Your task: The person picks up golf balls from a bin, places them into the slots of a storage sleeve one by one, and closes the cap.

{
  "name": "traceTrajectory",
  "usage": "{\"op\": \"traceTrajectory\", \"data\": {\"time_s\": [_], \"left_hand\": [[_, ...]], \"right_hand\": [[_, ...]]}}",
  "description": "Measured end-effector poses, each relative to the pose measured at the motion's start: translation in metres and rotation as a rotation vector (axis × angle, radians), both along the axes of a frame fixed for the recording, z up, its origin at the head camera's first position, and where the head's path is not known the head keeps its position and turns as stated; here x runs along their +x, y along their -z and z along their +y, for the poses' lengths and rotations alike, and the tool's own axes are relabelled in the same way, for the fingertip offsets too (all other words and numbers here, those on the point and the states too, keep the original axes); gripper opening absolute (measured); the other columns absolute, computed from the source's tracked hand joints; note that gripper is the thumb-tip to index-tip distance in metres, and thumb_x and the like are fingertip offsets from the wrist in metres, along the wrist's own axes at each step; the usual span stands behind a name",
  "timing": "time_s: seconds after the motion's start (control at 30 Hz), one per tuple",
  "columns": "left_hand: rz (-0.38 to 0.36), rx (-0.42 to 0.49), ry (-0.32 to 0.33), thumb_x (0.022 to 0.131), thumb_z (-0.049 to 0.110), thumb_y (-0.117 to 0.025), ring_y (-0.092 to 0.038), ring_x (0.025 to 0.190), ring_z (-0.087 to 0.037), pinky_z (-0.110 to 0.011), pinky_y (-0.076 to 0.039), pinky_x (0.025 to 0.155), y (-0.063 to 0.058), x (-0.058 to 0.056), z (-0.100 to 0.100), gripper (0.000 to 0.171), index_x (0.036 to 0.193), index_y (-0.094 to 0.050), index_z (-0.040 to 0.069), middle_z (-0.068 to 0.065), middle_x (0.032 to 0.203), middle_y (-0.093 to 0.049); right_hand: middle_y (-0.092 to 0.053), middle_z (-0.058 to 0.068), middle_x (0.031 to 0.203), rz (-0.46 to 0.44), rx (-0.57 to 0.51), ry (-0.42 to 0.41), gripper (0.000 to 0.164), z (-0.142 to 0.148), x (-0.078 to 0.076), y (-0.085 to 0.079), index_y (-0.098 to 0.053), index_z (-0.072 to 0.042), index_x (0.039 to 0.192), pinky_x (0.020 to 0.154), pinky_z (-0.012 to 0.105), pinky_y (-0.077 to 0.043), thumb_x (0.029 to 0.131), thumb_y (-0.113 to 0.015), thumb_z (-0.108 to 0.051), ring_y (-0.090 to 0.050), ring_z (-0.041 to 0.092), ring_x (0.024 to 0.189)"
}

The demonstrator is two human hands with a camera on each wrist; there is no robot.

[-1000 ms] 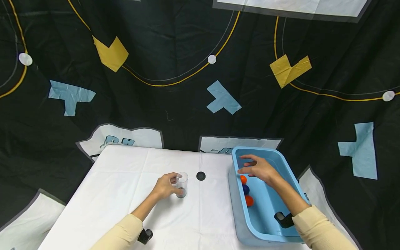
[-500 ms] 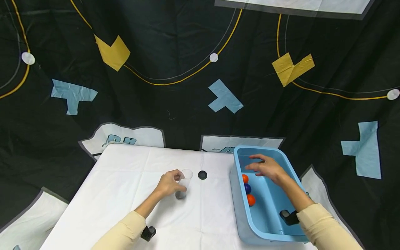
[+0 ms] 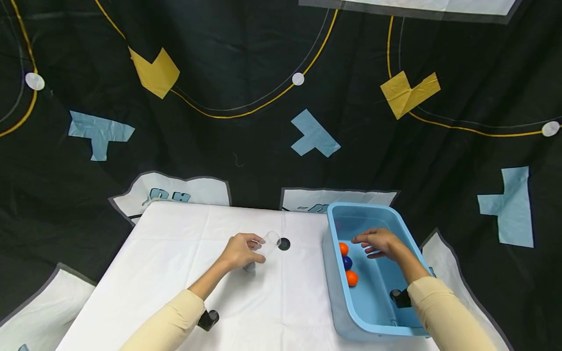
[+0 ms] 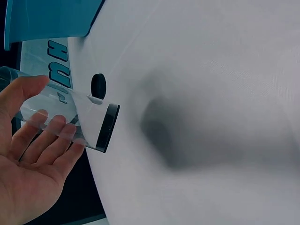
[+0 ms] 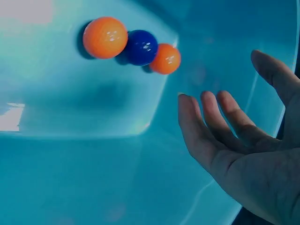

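Note:
My left hand (image 3: 239, 252) grips a clear cylinder (image 4: 86, 112) around its side, thumb across from the fingers. The cylinder is raised off the white table and tilted, its open rim leaning right toward a black disc (image 3: 284, 243) lying flat. A dark base (image 4: 108, 128) closes its lower end; the hand hides much of its middle in the head view. Over the light blue bin (image 3: 332, 292), my right hand (image 3: 381, 242) hovers with loosely bent fingers and nothing in them. An orange ball (image 3: 343, 248), a dark blue ball (image 3: 347, 263) and another orange ball (image 3: 351, 278) line the bin's left wall.
The bin stands on the right side of the white table (image 3: 175, 248), its walls rising around the right hand. A black curtain (image 3: 246, 156) with taped shapes hangs behind. Black wrist cameras stick out beneath both sleeves, the right one over the bin.
The left hand has lifted and tipped the clear cylinder, its rim swinging right toward the black disc. The right hand has shifted rightward and slightly down over the bin.

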State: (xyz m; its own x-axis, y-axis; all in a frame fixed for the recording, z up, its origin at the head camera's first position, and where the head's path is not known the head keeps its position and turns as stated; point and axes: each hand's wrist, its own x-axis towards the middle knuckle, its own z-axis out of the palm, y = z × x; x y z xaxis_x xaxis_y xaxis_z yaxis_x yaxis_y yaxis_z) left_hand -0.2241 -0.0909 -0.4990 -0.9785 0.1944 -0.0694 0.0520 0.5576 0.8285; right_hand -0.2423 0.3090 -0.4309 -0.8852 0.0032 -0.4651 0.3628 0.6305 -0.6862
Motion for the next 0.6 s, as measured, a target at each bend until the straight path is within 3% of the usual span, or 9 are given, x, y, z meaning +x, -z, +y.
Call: {"op": "traceTrajectory", "data": {"time_s": [0.37, 0.6], "left_hand": [[0.018, -0.021, 0.003, 0.063, 0.013, -0.092, -0.075, 0.099, -0.025, -0.042, -0.058, 0.090, -0.006, -0.002, 0.003, 0.043, 0.103, -0.077, 0.007, -0.011, 0.100, -0.079], [0.021, -0.036, 0.018, 0.063, 0.012, -0.093, -0.074, 0.100, -0.026, -0.042, -0.058, 0.090, -0.005, -0.003, 0.004, 0.041, 0.101, -0.077, 0.009, -0.011, 0.101, -0.078]], "right_hand": [[-0.051, 0.034, 0.141, -0.190, -0.033, 0.072, 0.049, 0.008, -0.011, 0.026, -0.060, 0.004, 0.131, 0.100, 0.054, -0.053, 0.098, -0.064, -0.032, -0.056, 0.049, 0.125], [-0.057, 0.033, 0.132, -0.340, -0.059, 0.106, 0.053, 0.015, -0.011, 0.046, -0.054, 0.009, 0.135, 0.099, 0.043, -0.055, 0.099, -0.062, -0.028, -0.063, 0.037, 0.109]]}}
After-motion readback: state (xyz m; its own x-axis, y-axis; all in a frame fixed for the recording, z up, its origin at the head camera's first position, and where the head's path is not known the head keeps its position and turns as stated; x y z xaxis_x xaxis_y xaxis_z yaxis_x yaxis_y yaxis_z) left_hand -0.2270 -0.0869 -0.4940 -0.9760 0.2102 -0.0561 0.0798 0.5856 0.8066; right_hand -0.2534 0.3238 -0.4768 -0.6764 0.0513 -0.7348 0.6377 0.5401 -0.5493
